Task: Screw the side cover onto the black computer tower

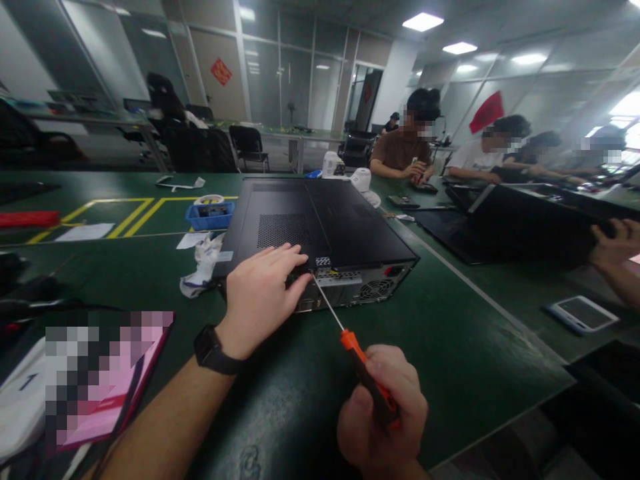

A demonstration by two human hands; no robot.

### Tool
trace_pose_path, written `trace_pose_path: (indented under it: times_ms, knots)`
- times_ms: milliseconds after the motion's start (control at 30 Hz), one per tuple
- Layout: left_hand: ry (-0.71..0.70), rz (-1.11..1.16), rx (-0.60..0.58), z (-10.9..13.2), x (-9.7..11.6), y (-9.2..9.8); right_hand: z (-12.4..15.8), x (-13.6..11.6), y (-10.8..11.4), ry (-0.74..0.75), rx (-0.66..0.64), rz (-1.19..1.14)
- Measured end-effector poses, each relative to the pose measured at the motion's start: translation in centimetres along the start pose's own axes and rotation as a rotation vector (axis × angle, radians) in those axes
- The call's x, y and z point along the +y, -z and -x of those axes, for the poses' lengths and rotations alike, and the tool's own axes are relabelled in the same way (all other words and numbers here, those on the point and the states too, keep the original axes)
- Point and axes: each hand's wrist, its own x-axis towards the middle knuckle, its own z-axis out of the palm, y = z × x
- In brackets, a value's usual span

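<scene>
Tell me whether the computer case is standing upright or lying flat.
Lying flat: the case rests with its broad vented panel facing up, and the fan grille shows on its low near side.

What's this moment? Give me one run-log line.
left hand: on black computer case | right hand: gripping orange-and-black screwdriver | screwdriver tip: at case's near edge | case: on green table

Bright ceiling lights (423,22) at upper right, glare from window (627,107) at right edge, soft reflections on dark table (500,347), stretched edges.
</scene>
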Motion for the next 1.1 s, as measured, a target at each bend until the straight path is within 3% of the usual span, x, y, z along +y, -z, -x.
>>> trace_pose_path:
  times_ms: [367, 900, 1100]
  knots:
    - [0.009, 0.007, -0.015, 0.0, 0.1, 0.0, 2.0, 0.9, 0.0, -0.013, 0.048, -0.017]
    - [0.002, 0.005, -0.004, 0.0, 0.1, 0.1, 2.0, 1.0, 0.3, -0.023, 0.023, 0.039]
    - [0.009, 0.004, -0.015, 0.0, 0.1, 0.0, 1.6, 0.7, 0.1, -0.030, -0.002, -0.037]
